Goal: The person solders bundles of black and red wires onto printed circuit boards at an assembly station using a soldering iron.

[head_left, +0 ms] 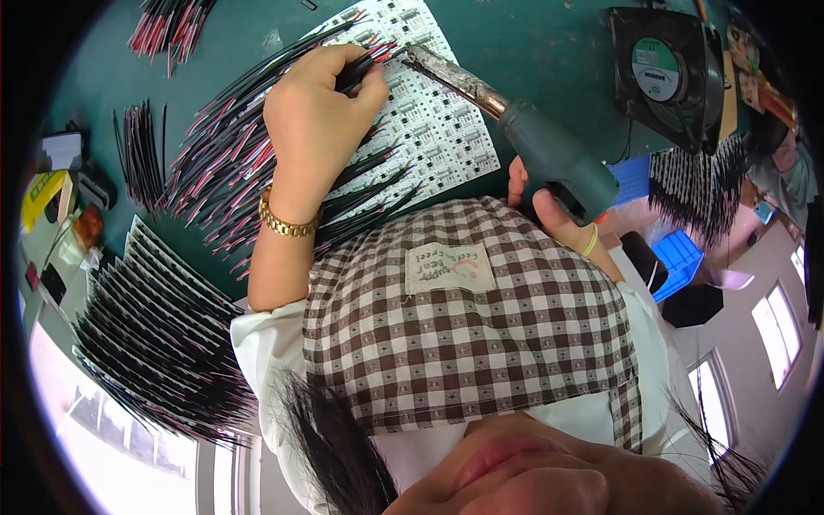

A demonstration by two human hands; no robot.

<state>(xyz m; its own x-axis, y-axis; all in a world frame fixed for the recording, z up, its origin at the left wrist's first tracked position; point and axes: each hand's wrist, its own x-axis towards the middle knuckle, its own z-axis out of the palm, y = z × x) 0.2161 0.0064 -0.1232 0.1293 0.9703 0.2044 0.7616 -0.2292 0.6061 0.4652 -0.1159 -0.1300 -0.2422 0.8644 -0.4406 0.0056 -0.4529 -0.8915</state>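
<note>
My left hand is closed, pinching a black-sleeved wire with bared red and white strands at its end. Its fingers rest over a white circuit board panel printed with rows of small dark parts. Many black, red and white wires fan out across the panel's left side, under and beside that hand. My right hand is wrapped round the dark green handle of a soldering iron; the handle hides part of its fingers. The iron's scorched metal tip reaches the wire ends by my left fingertips.
A black fan stands at the far right of the green table. Bundles of loose wires lie at the left and far left. Stacked wired boards sit at the near left, more wired boards and a blue crate at the right.
</note>
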